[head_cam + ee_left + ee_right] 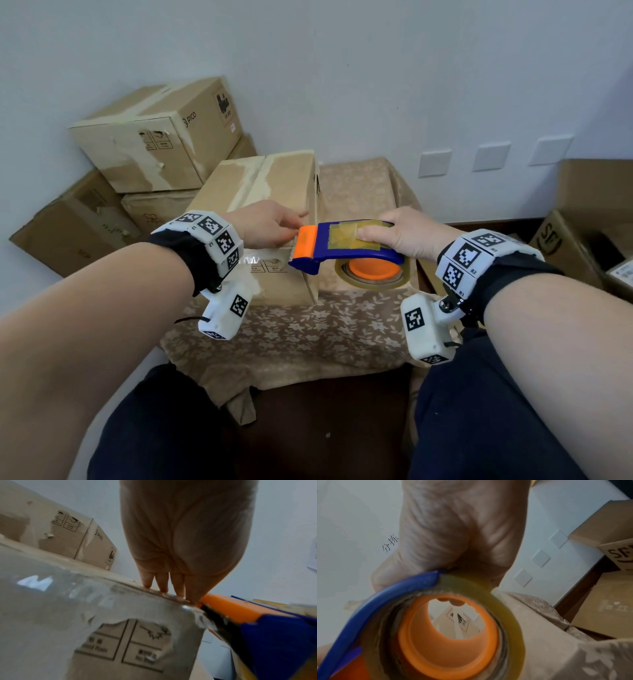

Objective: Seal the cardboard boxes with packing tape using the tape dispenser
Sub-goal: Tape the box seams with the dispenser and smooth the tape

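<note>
A worn cardboard box (pixel 274 185) stands on the cloth-covered table. Shiny clear tape (pixel 82 601) runs over its top front edge and down the near face. My left hand (pixel 274 224) lies on the box top, its straight fingertips (pixel 163 584) pressing the tape down at the edge, right beside the dispenser's orange head. My right hand (pixel 404 236) grips the blue tape dispenser (pixel 342 245) from above, holding its toothed orange end against the box's front right corner. The yellowish tape roll (pixel 506 609) on its orange core (pixel 447 650) hangs to the right of the box.
Several taped cardboard boxes (pixel 154 137) are stacked against the wall at the back left. Open boxes (pixel 582 240) stand at the right. The floral cloth (pixel 308 335) hangs over the table's near edge, above my knees. White wall plates (pixel 435 162) are behind.
</note>
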Demonstrator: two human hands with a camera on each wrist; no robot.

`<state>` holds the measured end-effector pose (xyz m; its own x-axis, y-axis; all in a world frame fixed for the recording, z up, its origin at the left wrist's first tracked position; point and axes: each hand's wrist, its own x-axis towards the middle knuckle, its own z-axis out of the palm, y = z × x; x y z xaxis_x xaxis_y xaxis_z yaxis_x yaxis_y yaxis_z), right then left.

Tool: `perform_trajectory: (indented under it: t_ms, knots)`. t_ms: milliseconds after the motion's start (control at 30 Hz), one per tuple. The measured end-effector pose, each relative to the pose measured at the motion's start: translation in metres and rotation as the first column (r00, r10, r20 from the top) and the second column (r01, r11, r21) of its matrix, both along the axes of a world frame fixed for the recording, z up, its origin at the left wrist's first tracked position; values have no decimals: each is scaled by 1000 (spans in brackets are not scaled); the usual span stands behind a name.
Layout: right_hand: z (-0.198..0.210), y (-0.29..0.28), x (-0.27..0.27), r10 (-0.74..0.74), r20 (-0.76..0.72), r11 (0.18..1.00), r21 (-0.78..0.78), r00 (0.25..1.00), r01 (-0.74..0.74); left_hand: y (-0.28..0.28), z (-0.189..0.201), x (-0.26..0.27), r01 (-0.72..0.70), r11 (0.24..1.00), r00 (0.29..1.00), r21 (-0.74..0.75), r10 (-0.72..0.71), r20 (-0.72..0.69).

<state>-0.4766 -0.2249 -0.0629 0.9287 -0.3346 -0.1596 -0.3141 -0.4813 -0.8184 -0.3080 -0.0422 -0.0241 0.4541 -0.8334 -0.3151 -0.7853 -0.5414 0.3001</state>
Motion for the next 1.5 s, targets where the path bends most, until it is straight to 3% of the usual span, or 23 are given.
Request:
perform_trajectory:
  t_ms: [100, 300, 400, 600, 733, 1167, 1500]
  knots:
    - [-8, 12, 5, -19, 22, 999, 41, 1000, 18, 13, -7, 0, -14, 1000, 998, 1, 14, 62]
    - [-20, 22, 9, -61, 33, 988, 146, 998, 56, 25, -21, -1, -121, 986, 992, -112, 115, -54]
    - [-26, 24, 8, -99, 42, 976, 199, 994, 88, 22, -21, 1, -128, 990, 991, -66, 124, -58]
    - [-34, 24, 2, -131, 70, 959, 262, 989, 109, 10, -16, 1, -132, 978, 991, 162, 127, 40]
    - [-34, 19, -5, -131, 101, 941, 326, 986, 91, 4, -18, 1, -162, 963, 986, 217, 151, 66]
    - [-34, 13, -19, -71, 187, 918, 395, 980, -9, 4, -23, 0, -188, 962, 982, 200, 178, 68]
    - [-43, 3, -33, -154, 188, 903, 425, 970, 61, 7, -27, 4, -190, 970, 981, 154, 183, 59]
